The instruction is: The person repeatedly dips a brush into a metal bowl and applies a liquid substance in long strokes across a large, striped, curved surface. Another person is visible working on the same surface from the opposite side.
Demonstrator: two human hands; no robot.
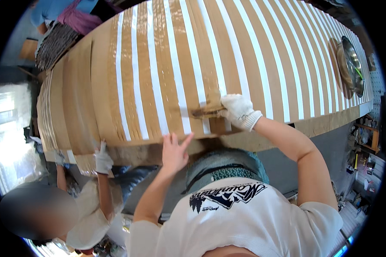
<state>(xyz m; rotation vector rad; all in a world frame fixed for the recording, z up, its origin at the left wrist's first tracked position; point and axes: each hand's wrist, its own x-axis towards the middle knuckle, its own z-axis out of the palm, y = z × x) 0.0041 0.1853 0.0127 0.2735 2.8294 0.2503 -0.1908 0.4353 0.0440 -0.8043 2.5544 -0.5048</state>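
Note:
My right hand (239,112), in a white knitted glove, closes round the handle of a brown flat brush (206,112), blurred by motion. The brush lies across the near ends of several brown paper sheets (210,51), which overlap so that white strips show between them. Part of the surface there has a wet shine. My bare left hand (175,153) rests at the near edge of the sheets, its fingers spread and nothing held in them.
A metal bowl (352,68) with a green-handled thing in it stands at the table's right end. At left, a co-worker's gloved hand (103,160) touches the table's near edge. Another person stands at the far left beside a stack of dark sheets (58,46).

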